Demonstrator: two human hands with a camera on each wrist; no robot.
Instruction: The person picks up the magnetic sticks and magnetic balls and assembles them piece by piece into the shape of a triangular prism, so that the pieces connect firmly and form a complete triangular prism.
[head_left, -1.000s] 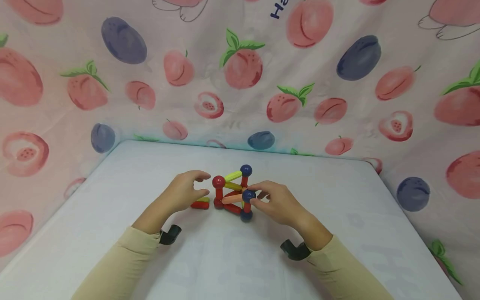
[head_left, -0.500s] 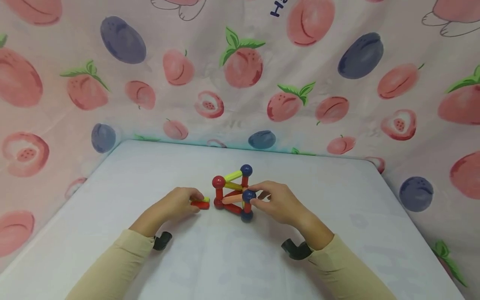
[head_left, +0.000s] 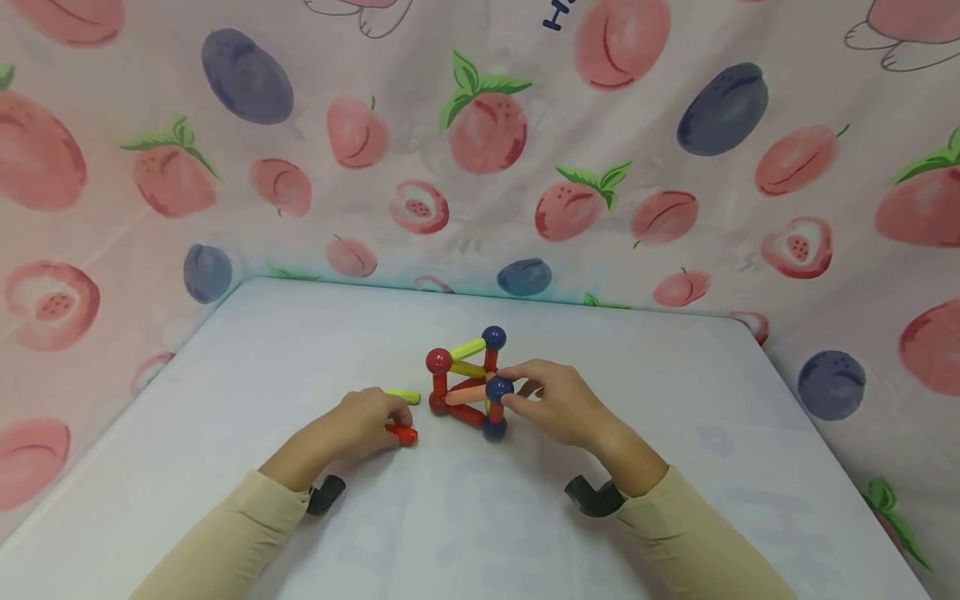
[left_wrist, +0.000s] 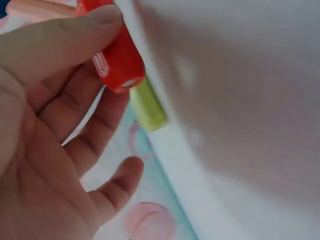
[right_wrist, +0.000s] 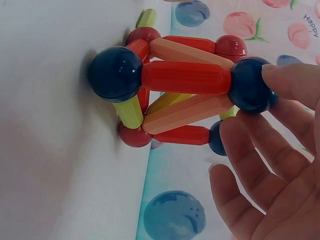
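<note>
In the head view my left hand [head_left: 366, 425] pinches a short red rod [head_left: 406, 435] low over the white table. The left wrist view shows thumb and fingers on that red rod [left_wrist: 123, 61]. Just behind it lies a loose yellow-green rod [head_left: 406, 397]. To the right stands a frame of red, yellow and peach rods joined by red and blue balls. My right hand [head_left: 561, 404] holds the frame's upper near blue ball [head_left: 498, 389] between thumb and fingers. In the right wrist view a red rod [right_wrist: 186, 77] joins this ball [right_wrist: 251, 86] to a lower blue ball [right_wrist: 115, 74].
The frame's upper red ball [head_left: 438, 361] and far blue ball [head_left: 493, 337] stand near both hands. A fruit-print cloth [head_left: 480, 217] rises behind the white table [head_left: 450, 533]. Each wrist carries a black mount [head_left: 594, 497].
My left hand has come down from beside the frame, taken the red rod and drawn it nearer, apart from the yellow-green rod. The right hand keeps its hold on the blue ball.
</note>
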